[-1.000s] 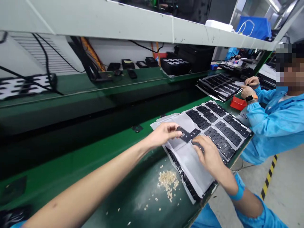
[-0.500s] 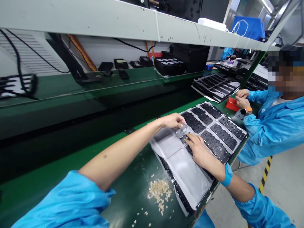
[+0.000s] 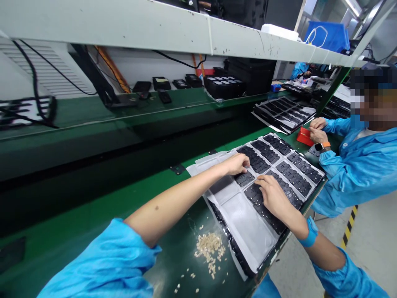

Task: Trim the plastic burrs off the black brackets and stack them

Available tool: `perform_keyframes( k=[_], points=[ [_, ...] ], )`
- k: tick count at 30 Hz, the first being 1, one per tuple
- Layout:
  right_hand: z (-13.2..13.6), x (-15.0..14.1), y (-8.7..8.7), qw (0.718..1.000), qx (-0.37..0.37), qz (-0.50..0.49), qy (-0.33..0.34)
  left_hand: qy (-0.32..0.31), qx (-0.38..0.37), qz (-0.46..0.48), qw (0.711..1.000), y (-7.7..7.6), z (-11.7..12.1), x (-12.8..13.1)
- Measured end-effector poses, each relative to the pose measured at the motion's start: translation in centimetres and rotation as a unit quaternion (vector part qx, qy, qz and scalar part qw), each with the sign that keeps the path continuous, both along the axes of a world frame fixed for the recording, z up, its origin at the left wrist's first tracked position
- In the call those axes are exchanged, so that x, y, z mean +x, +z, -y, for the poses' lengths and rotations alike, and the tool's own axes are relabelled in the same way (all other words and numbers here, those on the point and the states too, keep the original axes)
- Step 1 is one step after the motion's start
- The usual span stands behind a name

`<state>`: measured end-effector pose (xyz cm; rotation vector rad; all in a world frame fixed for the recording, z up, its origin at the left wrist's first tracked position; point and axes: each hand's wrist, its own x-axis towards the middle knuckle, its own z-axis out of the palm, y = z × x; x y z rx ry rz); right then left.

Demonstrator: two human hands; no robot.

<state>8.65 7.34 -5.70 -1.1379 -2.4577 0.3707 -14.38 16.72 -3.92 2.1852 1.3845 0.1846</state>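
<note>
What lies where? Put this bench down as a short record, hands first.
Left hand: over the tray, at black parts; grip unclear
Right hand: also over black parts; grip unclear
Tray: pale lining, rows of parts in compartments
Bench: green; pale chips piled beside tray
Co-worker's hands: close to red box

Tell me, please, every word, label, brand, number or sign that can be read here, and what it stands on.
No word, brand or number can be read.
Black parts: any markings are too small to read.
Watch: too small to read.
Pale yellow patch at the back: too small to read.
Striped floor tape: no words visible.
</note>
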Motion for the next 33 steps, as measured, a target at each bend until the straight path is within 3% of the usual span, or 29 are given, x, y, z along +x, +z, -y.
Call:
perform_keyframes(
  k=[10,20,33],
  points=[
    [3.1,0.3,-0.6,0.999,0.002,0.046,0.004,0.052,0.041,-0.069,0.995,-0.9,3.1,0.1],
    [3.5,-0.1,-0.8,0.996,0.013,0.085,-0.012,0.048,0.029,-0.092,0.994,-0.7,2.6,0.5],
    [4.1,0.3,-1.3,0.999,0.035,0.019,-0.009,0.044,0.034,-0.072,0.996,0.0,3.2,0.7]
  ],
)
